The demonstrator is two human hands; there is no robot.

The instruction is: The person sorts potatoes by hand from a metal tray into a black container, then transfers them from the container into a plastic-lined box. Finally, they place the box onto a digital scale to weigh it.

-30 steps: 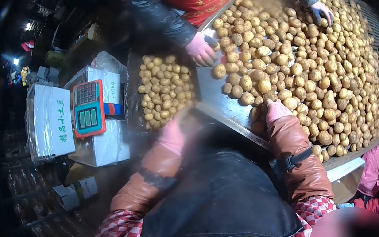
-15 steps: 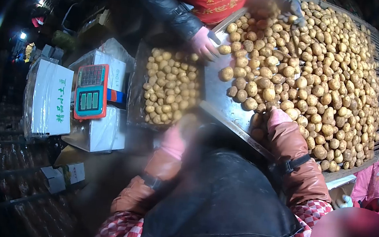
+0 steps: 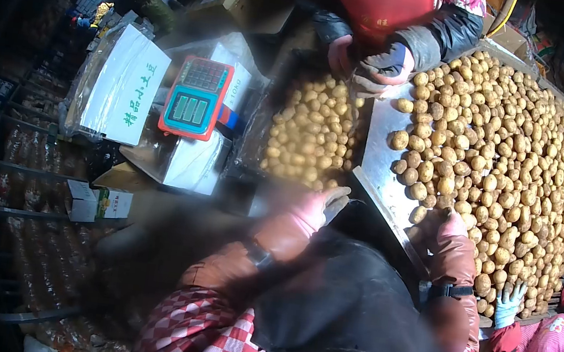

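My left hand (image 3: 332, 202), in a glove with a pink cuff, is just below the box of potatoes (image 3: 312, 134), near the corner of the metal tray (image 3: 381, 185). Its fingers look curled together; whatever they hold, if anything, is hidden. My right hand (image 3: 450, 226) reaches over the tray's near edge, against the potatoes (image 3: 506, 182) heaped there. Shadow and blur hide its fingers, and a loose potato (image 3: 418, 214) lies beside them. Both of my forearms wear brown sleeve covers.
Across the tray, a co-worker in a red apron (image 3: 380, 8) has gloved hands (image 3: 385, 67) together above its corner. Another person's pale blue glove (image 3: 509, 304) touches the heap at lower right. A scale (image 3: 196, 97) and white cartons (image 3: 126, 83) stand left.
My view has swung, so the scene sits farther right and the scale higher. The co-worker's hands, apart before, are together now. My left hand has moved toward the tray corner.
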